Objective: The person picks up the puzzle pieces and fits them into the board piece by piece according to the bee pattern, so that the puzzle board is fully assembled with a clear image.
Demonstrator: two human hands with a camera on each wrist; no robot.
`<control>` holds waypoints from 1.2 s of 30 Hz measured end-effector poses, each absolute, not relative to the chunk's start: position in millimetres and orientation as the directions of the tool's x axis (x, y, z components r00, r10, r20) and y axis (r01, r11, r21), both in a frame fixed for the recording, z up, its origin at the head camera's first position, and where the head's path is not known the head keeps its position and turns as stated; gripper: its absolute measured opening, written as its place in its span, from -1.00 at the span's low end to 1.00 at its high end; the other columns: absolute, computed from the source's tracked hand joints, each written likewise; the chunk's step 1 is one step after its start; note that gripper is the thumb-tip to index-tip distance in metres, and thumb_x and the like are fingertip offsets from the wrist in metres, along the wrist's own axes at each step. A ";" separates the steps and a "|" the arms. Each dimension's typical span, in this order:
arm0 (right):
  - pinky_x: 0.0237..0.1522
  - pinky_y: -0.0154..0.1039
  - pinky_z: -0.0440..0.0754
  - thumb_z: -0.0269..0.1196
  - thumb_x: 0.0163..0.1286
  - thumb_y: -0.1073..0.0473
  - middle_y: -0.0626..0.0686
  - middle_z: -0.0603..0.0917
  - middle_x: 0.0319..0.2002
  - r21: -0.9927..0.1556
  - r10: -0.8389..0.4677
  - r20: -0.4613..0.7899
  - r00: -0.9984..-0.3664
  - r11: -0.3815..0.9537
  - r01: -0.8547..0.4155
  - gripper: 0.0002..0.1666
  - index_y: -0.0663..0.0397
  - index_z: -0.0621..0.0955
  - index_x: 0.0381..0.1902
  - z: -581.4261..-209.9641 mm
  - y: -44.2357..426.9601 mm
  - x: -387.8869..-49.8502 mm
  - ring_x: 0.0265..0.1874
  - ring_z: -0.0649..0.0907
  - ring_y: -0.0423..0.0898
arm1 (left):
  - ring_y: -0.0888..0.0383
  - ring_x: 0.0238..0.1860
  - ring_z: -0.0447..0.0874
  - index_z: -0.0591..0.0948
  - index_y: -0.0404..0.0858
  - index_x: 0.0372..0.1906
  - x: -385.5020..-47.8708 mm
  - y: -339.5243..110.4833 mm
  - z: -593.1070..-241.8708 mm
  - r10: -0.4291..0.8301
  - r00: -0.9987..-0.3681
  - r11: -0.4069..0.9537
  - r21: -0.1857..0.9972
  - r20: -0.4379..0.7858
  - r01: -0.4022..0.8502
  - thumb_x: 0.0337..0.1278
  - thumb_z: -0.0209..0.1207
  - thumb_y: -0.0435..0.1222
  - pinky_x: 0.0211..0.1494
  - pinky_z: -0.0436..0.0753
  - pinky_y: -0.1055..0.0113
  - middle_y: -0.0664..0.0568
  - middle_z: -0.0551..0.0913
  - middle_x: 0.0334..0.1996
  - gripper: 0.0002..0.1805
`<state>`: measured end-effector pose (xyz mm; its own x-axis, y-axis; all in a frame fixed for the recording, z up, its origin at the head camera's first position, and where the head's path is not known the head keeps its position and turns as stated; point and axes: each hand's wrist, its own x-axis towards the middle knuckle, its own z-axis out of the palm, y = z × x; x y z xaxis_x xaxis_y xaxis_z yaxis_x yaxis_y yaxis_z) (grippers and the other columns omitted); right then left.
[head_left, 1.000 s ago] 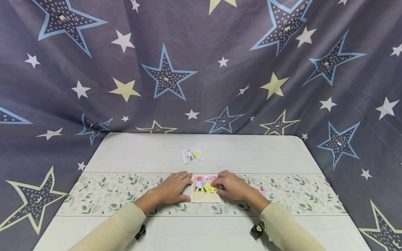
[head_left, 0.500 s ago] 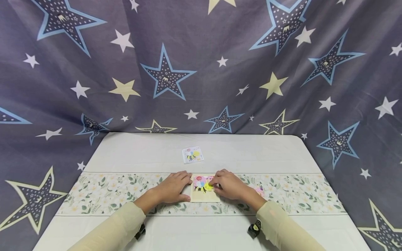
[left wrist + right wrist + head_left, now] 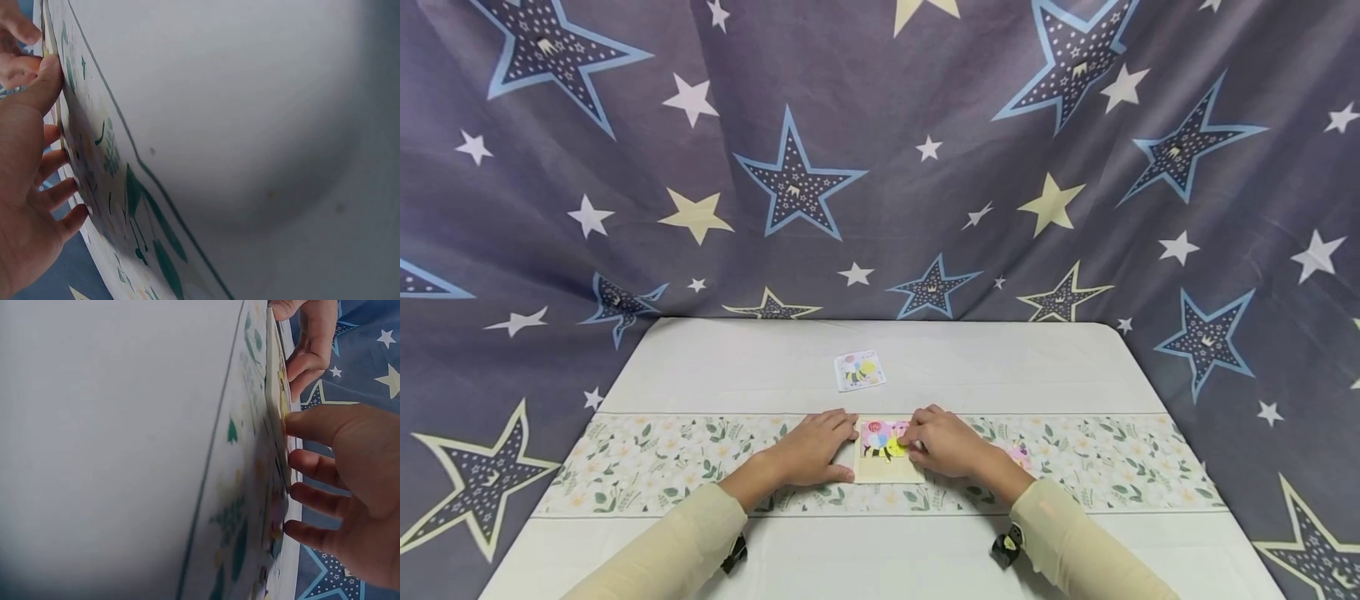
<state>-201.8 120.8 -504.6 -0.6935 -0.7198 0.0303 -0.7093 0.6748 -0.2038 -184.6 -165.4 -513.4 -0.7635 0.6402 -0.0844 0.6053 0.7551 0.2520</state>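
Bee puzzle board (image 3: 889, 472) on flowered table band (image 3: 670, 462), near 6 o'clock in head view. Left hand (image 3: 816, 448) at board's 9 o'clock edge, fingers apart, thumb touching. Right hand (image 3: 951, 443) at 3 o'clock, thumb at yellow section (image 3: 893, 448) (pinching or pressing, cannot tell). Bee picture card (image 3: 860, 372), 11 o'clock; print too small to read.

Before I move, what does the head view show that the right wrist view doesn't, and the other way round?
Only the head view: the bee card beyond the board, and the pale sleeves.
Only the right wrist view: the palm side of the right hand.
Both: the left hand, the right hand, the board, the floral band and the star-patterned cloth.
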 end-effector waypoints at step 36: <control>0.08 -0.03 0.64 0.39 0.34 0.10 -0.07 0.74 -0.12 -0.269 -0.667 0.083 -0.740 0.700 -0.662 -0.67 -0.04 0.75 0.05 -501.6 180.7 -192.4 -0.04 0.66 -0.08 | -0.16 0.55 0.25 0.52 -0.13 0.32 -184.3 -165.5 -513.8 0.643 -0.762 0.755 0.234 -0.078 0.613 0.18 0.25 0.26 0.52 0.34 -0.16 -0.09 0.37 0.50 -0.25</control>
